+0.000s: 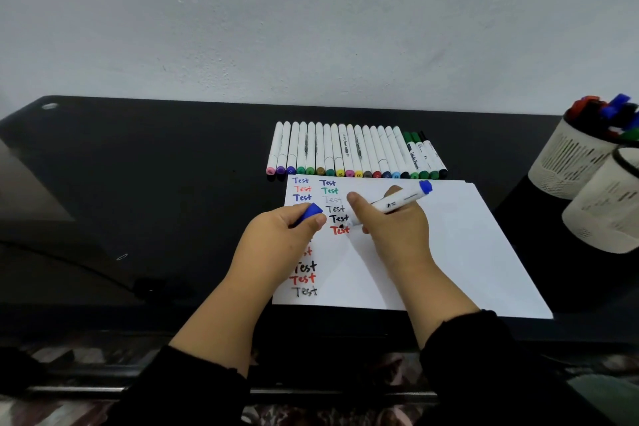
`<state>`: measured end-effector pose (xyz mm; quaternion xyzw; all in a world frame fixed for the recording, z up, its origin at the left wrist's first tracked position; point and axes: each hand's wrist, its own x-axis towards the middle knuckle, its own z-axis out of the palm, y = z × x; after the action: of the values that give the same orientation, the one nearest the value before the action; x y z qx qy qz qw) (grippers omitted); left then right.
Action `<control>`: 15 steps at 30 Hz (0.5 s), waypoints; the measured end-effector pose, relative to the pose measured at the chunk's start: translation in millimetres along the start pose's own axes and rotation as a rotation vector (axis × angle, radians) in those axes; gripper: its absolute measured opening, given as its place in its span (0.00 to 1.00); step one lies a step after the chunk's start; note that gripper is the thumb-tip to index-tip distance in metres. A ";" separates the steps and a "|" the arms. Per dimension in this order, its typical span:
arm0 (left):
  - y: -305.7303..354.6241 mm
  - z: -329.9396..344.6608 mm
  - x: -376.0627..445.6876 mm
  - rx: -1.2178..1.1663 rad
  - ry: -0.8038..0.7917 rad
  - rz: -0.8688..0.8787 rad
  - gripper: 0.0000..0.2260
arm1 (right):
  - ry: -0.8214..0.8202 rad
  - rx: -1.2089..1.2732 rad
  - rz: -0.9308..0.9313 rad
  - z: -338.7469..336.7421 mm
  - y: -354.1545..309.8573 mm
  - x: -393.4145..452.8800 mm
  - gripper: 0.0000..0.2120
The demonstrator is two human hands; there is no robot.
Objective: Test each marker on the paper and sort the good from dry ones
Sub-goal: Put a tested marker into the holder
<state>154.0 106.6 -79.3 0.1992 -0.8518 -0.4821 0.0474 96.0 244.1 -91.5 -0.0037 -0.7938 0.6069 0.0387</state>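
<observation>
- Left hand has its grip curled round a blue cap, over the paper's left edge.
- Right hand grips a white marker, tip down among the "Test" words.
- Beyond the paper, a marker row lies on the desk.
- Far right: two pen cups.

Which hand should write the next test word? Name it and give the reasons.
Right. The right hand already grips the blue marker, uncapped, with its tip down on the paper beside the second column of words. The left hand holds only the blue cap.
</observation>
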 end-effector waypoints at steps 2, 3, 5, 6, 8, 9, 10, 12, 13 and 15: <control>-0.1 -1.0 1.4 -0.004 0.014 -0.003 0.19 | -0.009 -0.020 -0.005 2.1 2.9 -0.2 0.14; -0.2 -0.9 2.1 -0.005 0.018 -0.003 0.19 | -0.013 -0.029 -0.011 2.8 3.5 -0.2 0.13; -1.3 -0.6 3.2 -0.005 0.020 0.005 0.20 | -0.027 -0.057 -0.021 4.4 5.6 0.5 0.14; -1.4 -0.4 3.6 -0.006 0.020 0.008 0.20 | -0.034 -0.070 -0.028 4.9 5.8 0.8 0.14; -1.5 0.2 4.6 0.001 0.021 0.011 0.19 | -0.044 -0.094 -0.039 5.6 5.9 0.4 0.16; -1.7 0.5 5.2 0.009 0.020 0.010 0.20 | -0.050 -0.104 -0.045 5.9 5.9 0.0 0.16; -1.6 0.7 5.6 0.016 0.019 0.010 0.20 | -0.058 -0.113 -0.053 6.4 6.0 -0.4 0.16; -2.0 1.0 6.9 0.024 0.016 0.013 0.20 | -0.078 -0.134 -0.070 7.2 5.6 -1.4 0.15; -2.0 1.3 7.7 0.023 0.014 0.014 0.20 | -0.089 -0.150 -0.078 7.8 5.2 -1.7 0.15; -2.1 1.7 7.9 0.025 0.009 0.013 0.20 | -0.098 -0.192 -0.093 8.1 5.2 -2.1 0.16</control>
<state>146.9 103.9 -82.8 0.1964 -0.8588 -0.4703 0.0517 97.3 237.5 -98.8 0.0590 -0.8484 0.5253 0.0272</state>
